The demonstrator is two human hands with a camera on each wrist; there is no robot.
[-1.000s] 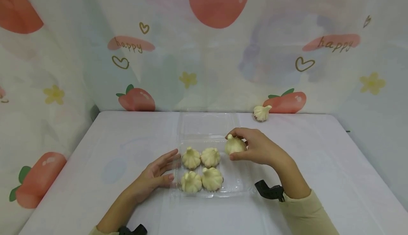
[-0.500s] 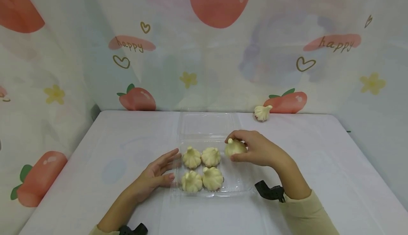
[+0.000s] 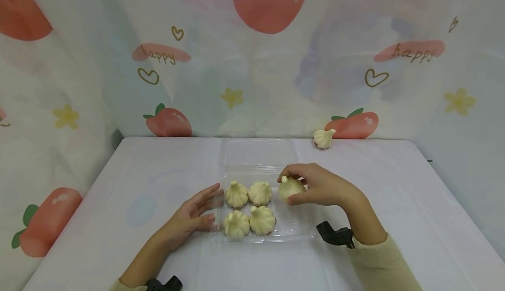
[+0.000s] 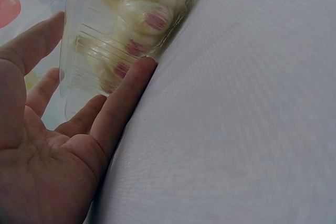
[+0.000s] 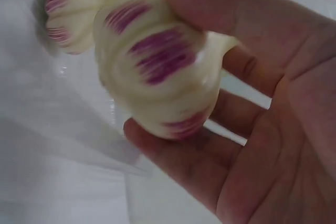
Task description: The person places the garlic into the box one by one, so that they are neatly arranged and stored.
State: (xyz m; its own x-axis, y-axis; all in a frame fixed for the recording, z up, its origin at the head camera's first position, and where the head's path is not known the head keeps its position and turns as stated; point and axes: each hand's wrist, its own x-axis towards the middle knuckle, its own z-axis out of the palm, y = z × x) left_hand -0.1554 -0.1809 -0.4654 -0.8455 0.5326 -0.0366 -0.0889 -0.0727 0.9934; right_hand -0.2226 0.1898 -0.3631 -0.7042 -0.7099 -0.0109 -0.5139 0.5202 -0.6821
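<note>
My right hand (image 3: 321, 186) grips a garlic bulb (image 3: 290, 189) over the right part of a clear plastic box (image 3: 289, 227). In the right wrist view that garlic bulb (image 5: 152, 66) shows purple streaks, with the thumb on one side and fingers on the other. Several more bulbs sit in two rows in the box's left part, among them a front bulb (image 3: 262, 221). Along the box's left side, my left hand (image 3: 189, 216) has its fingers extended. Those fingers (image 4: 123, 95) touch the box's wall in the left wrist view.
The box's clear lid (image 3: 258, 153) lies folded back behind it. One more garlic bulb (image 3: 323, 139) lies at the table's back edge, right of the lid. A patterned cloth (image 3: 252, 85) hangs behind the white table (image 3: 118, 203).
My right hand has come slightly lower and nearer with its garlic bulb. The left hand and the bulbs in the box have stayed put.
</note>
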